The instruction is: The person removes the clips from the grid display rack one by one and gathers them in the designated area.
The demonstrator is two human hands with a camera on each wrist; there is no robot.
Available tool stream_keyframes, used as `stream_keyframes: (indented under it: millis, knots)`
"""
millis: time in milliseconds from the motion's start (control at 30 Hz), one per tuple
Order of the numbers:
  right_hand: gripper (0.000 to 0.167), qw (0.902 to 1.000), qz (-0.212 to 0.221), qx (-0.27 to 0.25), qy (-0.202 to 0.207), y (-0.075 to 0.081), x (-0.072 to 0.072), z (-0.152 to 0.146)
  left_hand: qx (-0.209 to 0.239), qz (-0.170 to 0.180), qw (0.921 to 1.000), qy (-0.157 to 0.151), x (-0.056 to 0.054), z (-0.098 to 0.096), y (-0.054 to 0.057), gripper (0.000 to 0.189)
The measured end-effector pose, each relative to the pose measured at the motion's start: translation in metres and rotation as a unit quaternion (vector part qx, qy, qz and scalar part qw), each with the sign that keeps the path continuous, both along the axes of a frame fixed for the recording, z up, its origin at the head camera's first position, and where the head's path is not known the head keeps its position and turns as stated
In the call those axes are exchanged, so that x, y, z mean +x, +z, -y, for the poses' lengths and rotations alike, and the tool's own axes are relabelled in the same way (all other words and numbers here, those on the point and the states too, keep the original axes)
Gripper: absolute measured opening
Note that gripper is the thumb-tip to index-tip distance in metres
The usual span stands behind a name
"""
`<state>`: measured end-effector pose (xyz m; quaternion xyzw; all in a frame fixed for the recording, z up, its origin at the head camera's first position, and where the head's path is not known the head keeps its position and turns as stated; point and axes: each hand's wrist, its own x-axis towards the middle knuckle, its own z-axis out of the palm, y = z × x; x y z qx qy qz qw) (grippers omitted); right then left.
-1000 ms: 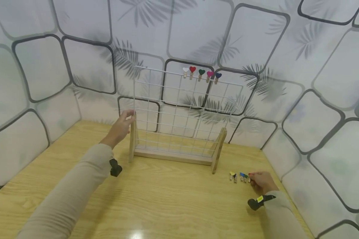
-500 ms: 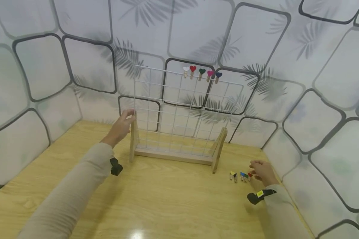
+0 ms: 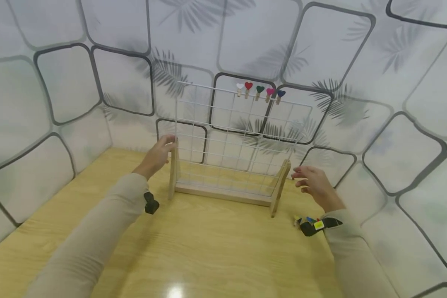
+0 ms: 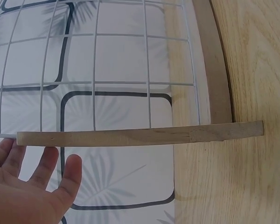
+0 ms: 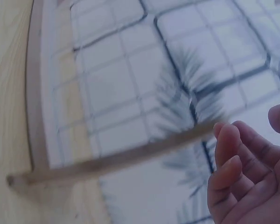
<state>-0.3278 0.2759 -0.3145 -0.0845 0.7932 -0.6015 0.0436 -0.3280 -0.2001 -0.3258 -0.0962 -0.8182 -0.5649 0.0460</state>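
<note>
Patterned walls [image 3: 253,41] back our surface [image 3: 208,248]. Our left hand [image 3: 157,155], fingers relaxed, touches the rack [image 3: 223,195], which stands between it and our right hand [image 3: 315,185], loosely curled and holding nothing.

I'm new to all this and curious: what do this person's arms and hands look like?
The left sleeve and right sleeve are long and beige. At the wrists sit a black left camera and a black right camera, the latter with a yellow label. The left hand and right hand show no gloves.

Nothing is legible; the yellow label [image 3: 318,225] is too small.
</note>
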Motion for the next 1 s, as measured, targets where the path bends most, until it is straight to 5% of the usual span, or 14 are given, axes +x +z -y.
stream_keyframes:
  millis: [633,1000]
  knots:
    - [0.04,0.9878,-0.069,-0.065,0.124,0.1,0.001,0.109,-0.008,-0.015,0.9997,0.016,-0.007,0.002,-0.004,0.055]
    - [0.037,0.9802,-0.137,-0.093,0.108,0.153,-0.008,0.139,-0.034,-0.008,0.9994,0.007,0.001,-0.005,0.002,0.057]
